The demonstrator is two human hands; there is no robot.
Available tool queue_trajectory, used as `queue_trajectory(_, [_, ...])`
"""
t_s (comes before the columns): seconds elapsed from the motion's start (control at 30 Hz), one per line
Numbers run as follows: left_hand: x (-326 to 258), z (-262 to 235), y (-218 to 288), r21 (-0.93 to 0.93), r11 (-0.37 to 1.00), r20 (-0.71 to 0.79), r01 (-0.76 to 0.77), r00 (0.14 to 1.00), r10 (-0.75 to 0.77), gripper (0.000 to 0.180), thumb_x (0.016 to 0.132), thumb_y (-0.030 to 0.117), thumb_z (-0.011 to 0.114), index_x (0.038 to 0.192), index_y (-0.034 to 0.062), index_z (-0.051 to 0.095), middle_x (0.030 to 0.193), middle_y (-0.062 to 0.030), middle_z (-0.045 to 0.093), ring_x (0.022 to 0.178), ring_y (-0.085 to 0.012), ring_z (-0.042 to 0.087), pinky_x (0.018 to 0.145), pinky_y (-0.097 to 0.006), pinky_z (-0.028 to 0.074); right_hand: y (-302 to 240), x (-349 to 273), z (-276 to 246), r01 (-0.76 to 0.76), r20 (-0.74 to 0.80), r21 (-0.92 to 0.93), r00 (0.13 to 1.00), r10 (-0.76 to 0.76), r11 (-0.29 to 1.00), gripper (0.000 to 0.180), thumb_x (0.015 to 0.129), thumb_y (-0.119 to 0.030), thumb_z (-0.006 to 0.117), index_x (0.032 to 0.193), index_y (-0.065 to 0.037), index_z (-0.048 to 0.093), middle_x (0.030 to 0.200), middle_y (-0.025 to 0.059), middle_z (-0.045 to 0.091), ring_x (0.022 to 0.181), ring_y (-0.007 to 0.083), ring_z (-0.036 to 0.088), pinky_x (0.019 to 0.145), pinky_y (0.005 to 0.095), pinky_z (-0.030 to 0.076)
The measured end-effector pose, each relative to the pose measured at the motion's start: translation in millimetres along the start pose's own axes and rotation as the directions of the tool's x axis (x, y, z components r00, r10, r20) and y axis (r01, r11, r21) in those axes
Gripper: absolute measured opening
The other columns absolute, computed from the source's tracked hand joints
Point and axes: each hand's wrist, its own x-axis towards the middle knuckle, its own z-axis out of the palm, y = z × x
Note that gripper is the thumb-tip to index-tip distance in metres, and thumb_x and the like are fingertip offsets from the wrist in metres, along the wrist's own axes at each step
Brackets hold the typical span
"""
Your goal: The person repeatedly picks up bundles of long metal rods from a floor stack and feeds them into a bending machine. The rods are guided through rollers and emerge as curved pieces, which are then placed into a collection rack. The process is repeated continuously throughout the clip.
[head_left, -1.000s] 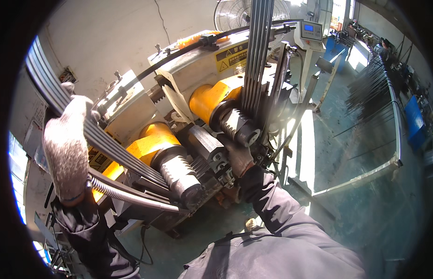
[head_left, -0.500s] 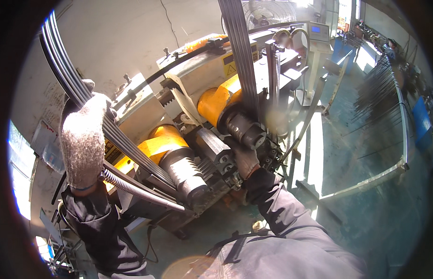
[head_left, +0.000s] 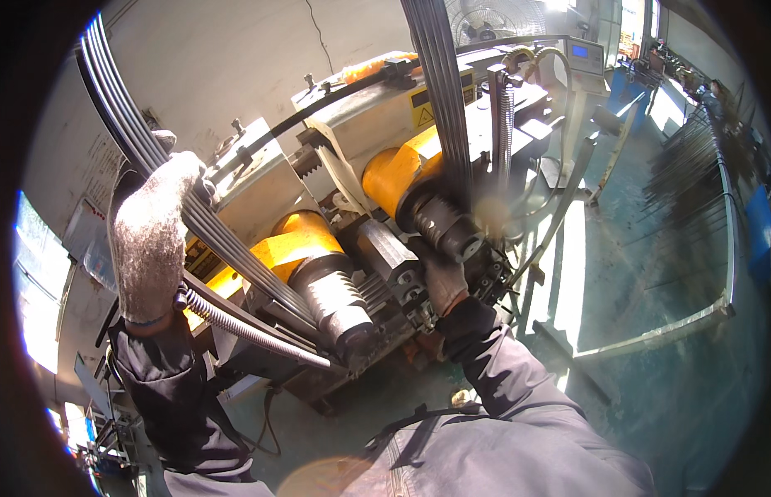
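Observation:
My left hand (head_left: pixel 151 236), in a pale knitted glove, is closed around a bundle of long grey metal rods (head_left: pixel 244 263). The rods slope from the upper left down to a black roller (head_left: pixel 331 302) on the front of a rod-bending machine (head_left: pixel 352 124). A second black roller (head_left: pixel 443 225) stands to the right, and the rods (head_left: pixel 439 74) rise steeply behind it. Below and left of that roller is my gloved right hand (head_left: pixel 442 286), against the machine's working parts beside a dark metal block (head_left: pixel 385 253). Its fingers are hidden, so what they touch does not show.
Two yellow housings (head_left: pixel 306 236) carry the rollers. A ribbed metal hose (head_left: pixel 253 333) runs below my left hand. At the back are a fan (head_left: pixel 485 25) and a control box with a lit screen (head_left: pixel 581 55). More rods (head_left: pixel 692 157) lie on the right beside a pale rail (head_left: pixel 659 340).
The machine and background sit slightly farther right and lower in the view. Both hands keep about the same places on the rods and at the machine.

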Motion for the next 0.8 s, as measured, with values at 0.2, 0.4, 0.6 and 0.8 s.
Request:
queue_trajectory(0.2, [12, -10, 13, -0.197, 0.935, 0.066, 0.293, 0.956, -0.286, 0.034, 0.118, 0.024, 0.056, 0.136, 0.0029, 0.075, 0.116, -0.0143, 0.081, 0.103, -0.0217, 0.080, 0.098, -0.035, 0.063, -2, 2, 1, -0.043, -0.020, 0.055, 0.999, 0.044, 0.998, 0.042, 0.099, -0.026, 0.082, 0.134, -0.004, 0.073, 0.122, 0.0054, 0.074, 0.105, 0.0168, 0.071, 0.088, 0.0351, 0.059])
queue_trajectory(0.4, [42, -27, 38, -0.552, 0.624, 0.036, 0.553, 0.764, -0.645, 0.045, 0.109, 0.034, 0.074, 0.139, 0.0015, 0.072, 0.105, -0.0130, 0.079, 0.096, -0.0200, 0.079, 0.083, -0.030, 0.066, 0, 1, 2, -0.008, -0.043, 0.001, 0.999, 0.008, 1.000, 0.032, 0.102, -0.025, 0.078, 0.125, -0.003, 0.078, 0.109, 0.0038, 0.073, 0.093, 0.0135, 0.067, 0.080, 0.0336, 0.055])
queue_trajectory(0.6, [34, -22, 35, -0.442, 0.728, 0.012, 0.525, 0.815, -0.580, 0.040, 0.109, 0.033, 0.073, 0.133, 0.0016, 0.076, 0.104, -0.0122, 0.080, 0.097, -0.0196, 0.079, 0.090, -0.032, 0.065, 3, 3, 2, 0.083, -0.026, -0.078, 0.996, -0.086, 0.993, 0.031, 0.105, -0.025, 0.076, 0.124, -0.001, 0.078, 0.112, 0.0073, 0.076, 0.103, 0.0169, 0.070, 0.090, 0.0357, 0.055])
queue_trajectory(0.8, [20, -28, 27, -0.461, 0.600, 0.116, 0.654, 0.714, -0.690, 0.028, 0.115, 0.017, 0.061, 0.134, 0.0088, 0.080, 0.112, -0.0105, 0.085, 0.104, -0.0207, 0.083, 0.099, -0.038, 0.065, 26, 9, -5, 0.290, 0.072, -0.412, 0.955, -0.287, 0.864, 0.031, 0.109, -0.022, 0.069, 0.128, 0.000, 0.077, 0.120, 0.0126, 0.077, 0.115, 0.0217, 0.071, 0.101, 0.0369, 0.054])
